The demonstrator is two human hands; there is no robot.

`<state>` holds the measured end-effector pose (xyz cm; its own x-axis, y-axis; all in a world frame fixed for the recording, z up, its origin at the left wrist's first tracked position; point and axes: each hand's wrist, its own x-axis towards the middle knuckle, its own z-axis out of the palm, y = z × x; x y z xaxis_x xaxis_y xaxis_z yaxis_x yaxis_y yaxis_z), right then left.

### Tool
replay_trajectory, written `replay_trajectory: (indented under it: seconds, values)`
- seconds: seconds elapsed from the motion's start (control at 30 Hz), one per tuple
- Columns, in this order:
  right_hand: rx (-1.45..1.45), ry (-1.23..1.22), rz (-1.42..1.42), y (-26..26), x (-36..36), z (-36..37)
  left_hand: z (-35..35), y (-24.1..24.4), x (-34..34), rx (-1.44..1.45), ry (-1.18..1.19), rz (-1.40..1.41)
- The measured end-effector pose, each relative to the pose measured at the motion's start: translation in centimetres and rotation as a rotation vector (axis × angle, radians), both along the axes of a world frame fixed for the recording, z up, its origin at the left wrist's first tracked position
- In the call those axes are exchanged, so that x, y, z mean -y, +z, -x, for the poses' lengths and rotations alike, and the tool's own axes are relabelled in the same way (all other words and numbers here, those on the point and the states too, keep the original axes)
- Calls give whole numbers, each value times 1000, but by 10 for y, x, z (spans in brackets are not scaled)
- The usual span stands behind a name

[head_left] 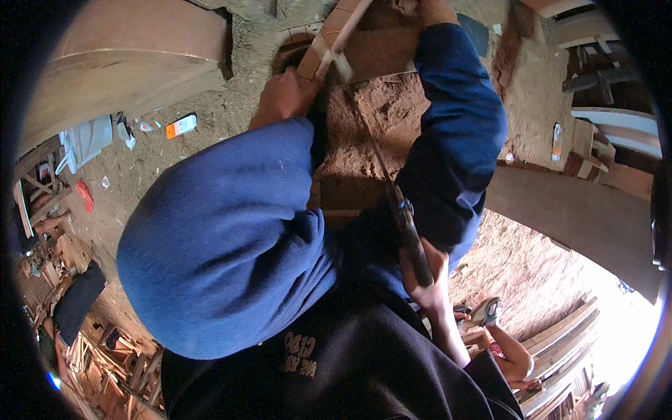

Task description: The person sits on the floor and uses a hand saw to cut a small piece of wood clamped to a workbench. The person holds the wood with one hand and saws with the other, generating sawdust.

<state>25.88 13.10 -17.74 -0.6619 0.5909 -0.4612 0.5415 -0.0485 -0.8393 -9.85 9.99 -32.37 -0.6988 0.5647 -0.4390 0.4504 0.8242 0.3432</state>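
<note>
My right hand (428,275) is closed around the dark handle (417,257) of a handsaw. Its narrow blade (370,136), seen nearly edge-on, runs up and away to a wooden bar (333,34) with dark lines marked across it. The blade's far end is blurred where it meets the bar. Beyond my raised knee in blue trousers (210,231), my left hand (289,94) grips the near end of the bar; the left forearm is mostly hidden. A wide board (378,52) lies beneath the bar. My other blue trouser leg (457,105) bends along the right side.
Large wooden panels (142,79) stand at upper left, and a curved-looking board (562,210) at right. An orange-and-white packet (181,126) and a red scrap (84,195) litter the dirt floor. Another person's bare leg (514,359) shows by planks (562,325). Wood offcuts (115,367) pile up lower left.
</note>
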Motion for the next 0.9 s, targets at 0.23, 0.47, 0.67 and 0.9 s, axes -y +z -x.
replay_trajectory:
  seconds: [0.23, 0.47, 0.67, 0.9]
  values:
    - [97, -37, 42, 19, 0, 10, -5, -12, 5, -343, -135, -566]
    - [2, 17, -17, -10, -12, 15, -2, -18, -1, -317, -289, -412]
    - [61, -9, 2, 12, -2, -2, 5, -24, -3, -282, -301, -414]
    - [-24, 10, -5, -16, -7, 18, 11, -33, 10, -261, -320, -395]
